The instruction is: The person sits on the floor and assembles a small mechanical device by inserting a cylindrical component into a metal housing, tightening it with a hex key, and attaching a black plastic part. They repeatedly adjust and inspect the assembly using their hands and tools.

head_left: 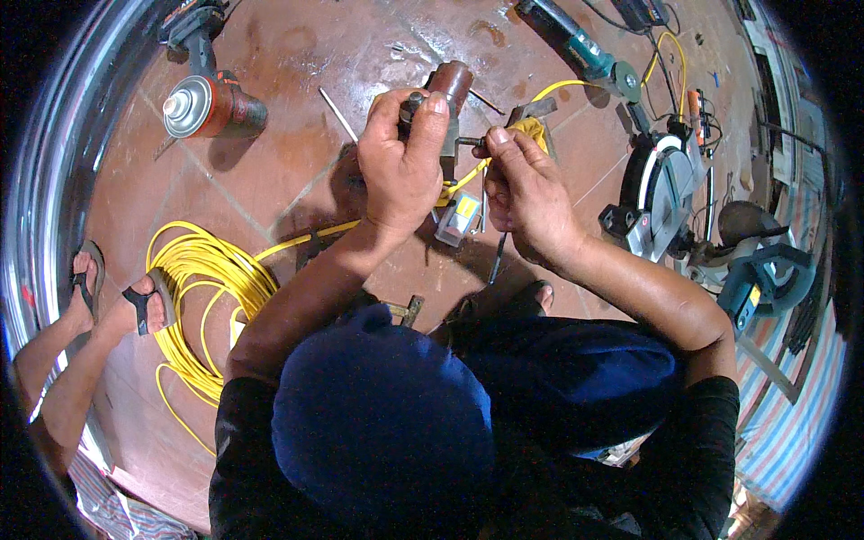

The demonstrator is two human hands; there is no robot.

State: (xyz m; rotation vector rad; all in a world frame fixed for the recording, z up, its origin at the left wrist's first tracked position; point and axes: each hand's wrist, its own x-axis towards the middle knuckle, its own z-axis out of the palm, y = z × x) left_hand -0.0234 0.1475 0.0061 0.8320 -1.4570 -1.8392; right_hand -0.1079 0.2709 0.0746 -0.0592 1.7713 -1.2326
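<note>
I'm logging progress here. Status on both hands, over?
Left hand gripping dark cylindrical part. Right hand pinching thin dark rod beside it. Yellow cable passing beneath hands.

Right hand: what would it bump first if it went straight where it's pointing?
The right hand would probably meet the brown cylinder by the left hand, though depth is hard to judge.

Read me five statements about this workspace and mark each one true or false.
1. The left hand is empty. False: it grips a dark piece.
2. The right hand pinches a thin dark rod. True.
3. A yellow cable lies coiled on the tiled floor. True.
4. The teal grinder lies left of both hands. False: it lies beyond them, to the right.
5. Another person's sandalled feet show at the left. True.
</note>
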